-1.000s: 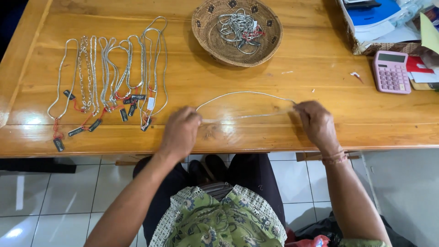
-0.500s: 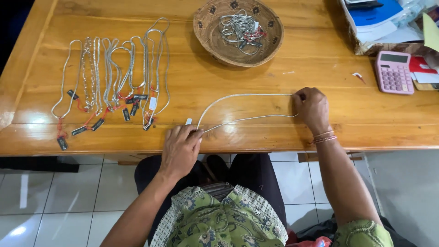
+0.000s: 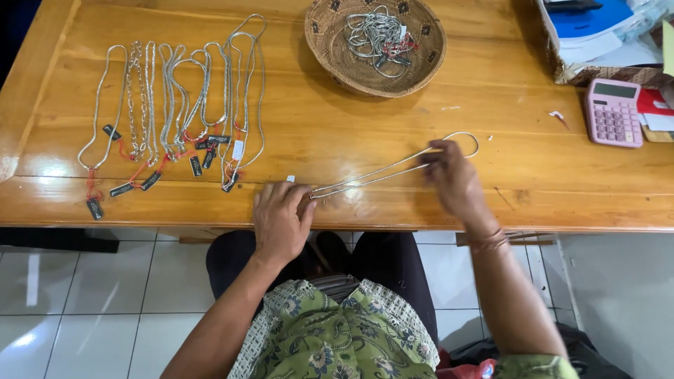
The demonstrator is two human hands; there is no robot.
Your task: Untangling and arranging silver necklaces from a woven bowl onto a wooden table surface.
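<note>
Wooden table [image 3: 533, 189] front edge, left hand [image 3: 281, 219], right hand [image 3: 455, 181], stretched silver chain [image 3: 382, 174]

1 head-worn view, looking steeply down from above the seated person.

The camera faces the wooden table [image 3: 491, 84] from its near edge, close enough that the lap, both forearms and the floor tiles [image 3: 84, 323] fill the lower half; the table's far part runs out of the top. No 2nd view shares the scene.
</note>
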